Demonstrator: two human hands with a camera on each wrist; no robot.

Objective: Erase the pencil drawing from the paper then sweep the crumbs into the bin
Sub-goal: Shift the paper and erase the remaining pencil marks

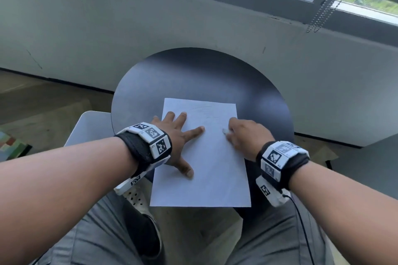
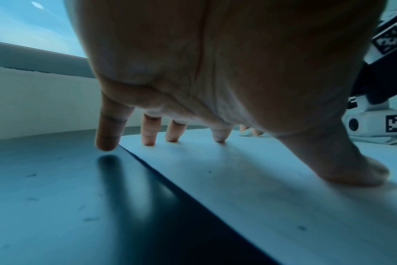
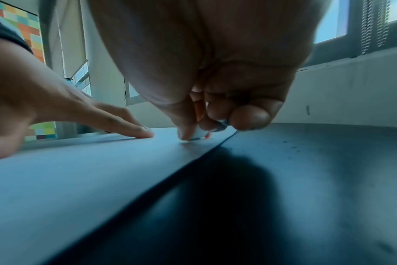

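Now left hand (image 1: 174, 135) fingers spread flat on paper (image 1: 206, 170); right hand (image 1: 247, 137) fingers pinching eraser (image 3: 198, 134).

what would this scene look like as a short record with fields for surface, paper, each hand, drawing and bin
surface: round dark table
paper: white rectangular sheet of paper, flat on the table, its near edge past the table's rim
left hand: left hand spread flat, fingertips pressing the sheet's left side
right hand: right hand pinches a small white eraser against the sheet near its right edge
drawing: faint pencil lines near the far end
bin: white container left of the table, partly hidden
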